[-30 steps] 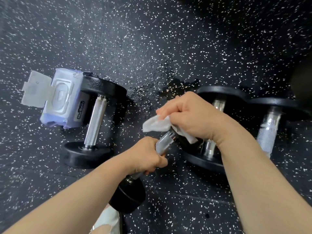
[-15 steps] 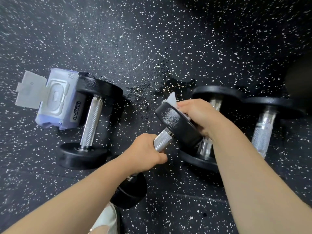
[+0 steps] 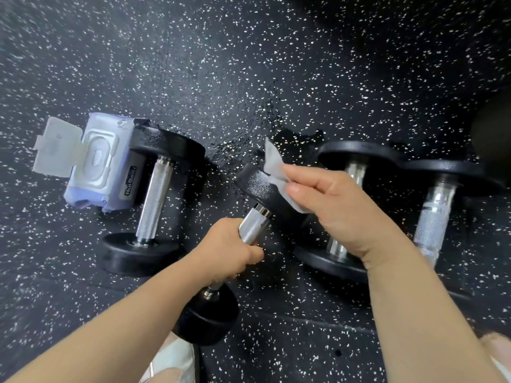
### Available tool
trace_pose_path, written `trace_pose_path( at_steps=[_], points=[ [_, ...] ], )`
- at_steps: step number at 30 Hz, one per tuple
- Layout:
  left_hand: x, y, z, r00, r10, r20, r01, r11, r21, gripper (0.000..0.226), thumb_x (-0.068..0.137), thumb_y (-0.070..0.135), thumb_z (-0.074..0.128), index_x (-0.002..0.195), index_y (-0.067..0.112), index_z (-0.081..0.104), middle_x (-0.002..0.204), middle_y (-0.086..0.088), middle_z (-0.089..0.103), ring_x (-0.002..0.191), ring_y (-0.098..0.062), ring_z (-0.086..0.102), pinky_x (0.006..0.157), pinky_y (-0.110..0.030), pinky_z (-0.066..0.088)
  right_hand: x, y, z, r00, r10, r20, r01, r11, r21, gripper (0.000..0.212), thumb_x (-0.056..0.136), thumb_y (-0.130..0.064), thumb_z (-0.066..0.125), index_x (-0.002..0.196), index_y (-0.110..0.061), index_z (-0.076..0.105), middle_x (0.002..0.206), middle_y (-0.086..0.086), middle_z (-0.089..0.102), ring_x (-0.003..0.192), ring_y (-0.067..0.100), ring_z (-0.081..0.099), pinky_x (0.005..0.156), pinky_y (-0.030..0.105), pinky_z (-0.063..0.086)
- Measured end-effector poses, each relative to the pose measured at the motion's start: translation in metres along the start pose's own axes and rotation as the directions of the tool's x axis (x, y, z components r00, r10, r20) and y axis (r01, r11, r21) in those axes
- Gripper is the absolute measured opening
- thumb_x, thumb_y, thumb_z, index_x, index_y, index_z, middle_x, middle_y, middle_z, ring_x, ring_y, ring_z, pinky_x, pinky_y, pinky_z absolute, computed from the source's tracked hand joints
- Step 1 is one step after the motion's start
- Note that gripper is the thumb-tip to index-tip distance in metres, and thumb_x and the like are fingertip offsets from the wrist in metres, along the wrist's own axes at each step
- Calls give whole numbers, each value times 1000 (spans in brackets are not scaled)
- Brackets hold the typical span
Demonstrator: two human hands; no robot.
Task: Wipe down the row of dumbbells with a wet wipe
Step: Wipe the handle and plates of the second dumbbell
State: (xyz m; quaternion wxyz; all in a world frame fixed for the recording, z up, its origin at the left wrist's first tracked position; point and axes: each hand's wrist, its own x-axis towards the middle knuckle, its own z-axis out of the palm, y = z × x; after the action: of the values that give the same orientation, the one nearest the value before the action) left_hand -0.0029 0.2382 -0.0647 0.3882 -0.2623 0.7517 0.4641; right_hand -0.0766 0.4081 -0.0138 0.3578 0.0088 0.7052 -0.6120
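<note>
My left hand (image 3: 231, 251) grips the knurled steel handle of a black dumbbell (image 3: 255, 186), lifted and tilted with its far head up. My right hand (image 3: 340, 205) holds a white wet wipe (image 3: 272, 167) against that far head, fingers laid over the wipe. The near head (image 3: 207, 319) hangs low by my left forearm. Three other dumbbells lie on the floor: one at the left (image 3: 154, 197), and two at the right (image 3: 356, 158) (image 3: 434, 217), partly hidden by my right arm.
A pale blue pack of wet wipes (image 3: 99, 164) with its lid flipped open leans against the left dumbbell. The black speckled rubber floor (image 3: 249, 64) stretches beyond, with a wet patch (image 3: 298, 139) behind the held dumbbell. A dark round object (image 3: 495, 139) sits at the right edge.
My right hand moved the wipe from the handle end onto the far head and across its rim. The dumbbell stays gripped by my left hand, tilted slightly higher.
</note>
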Motion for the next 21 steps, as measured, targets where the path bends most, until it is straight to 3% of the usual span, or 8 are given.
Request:
trace_pose_path(
  at_steps=[5,10,15,17,19,21],
  points=[
    [0,7,-2,998,54,-45,-56,997,-48,34,66,3,63,50,22,40,48,-2,39,40,-18,36,48,-33,38,42,-13,-1,991,45,124,-51,998,47,26,92,0,51,108,-9,69,96,7,70,84,14,62,82,28,51],
    [-1,11,4,994,75,-83,-83,991,-102,33,66,5,63,50,22,41,44,3,38,42,-18,35,50,-34,36,63,1,-6,988,117,97,-116,993,-13,29,87,6,49,101,-5,72,89,15,66,79,21,53,72,30,43],
    [-1,7,13,998,10,-60,-17,993,-121,20,55,19,61,50,24,43,47,-2,38,44,-20,35,54,-39,36,36,22,-26,985,168,-27,-170,964,-205,29,78,5,50,61,-10,67,59,3,49,57,12,42,60,24,34],
    [-2,5,14,998,-15,-62,8,993,-120,19,54,20,61,50,24,43,49,-4,38,43,-20,35,55,-40,37,17,29,-31,983,181,-23,-182,965,-189,24,82,2,49,69,-6,68,60,5,49,56,13,39,60,26,33],
    [-3,2,14,997,-24,-68,17,993,-113,20,53,19,61,48,25,43,48,-4,38,42,-20,35,54,-40,36,2,24,-30,987,162,6,-160,979,-125,25,88,0,50,94,-8,73,78,5,68,69,12,54,70,28,43],
    [-4,1,11,997,-24,-69,16,994,-110,22,54,18,61,47,26,42,47,-2,37,42,-19,35,54,-40,36,-4,13,-24,993,113,20,-111,992,-67,28,92,-3,51,106,-15,73,92,-3,74,82,8,63,79,21,47]
  ],
)
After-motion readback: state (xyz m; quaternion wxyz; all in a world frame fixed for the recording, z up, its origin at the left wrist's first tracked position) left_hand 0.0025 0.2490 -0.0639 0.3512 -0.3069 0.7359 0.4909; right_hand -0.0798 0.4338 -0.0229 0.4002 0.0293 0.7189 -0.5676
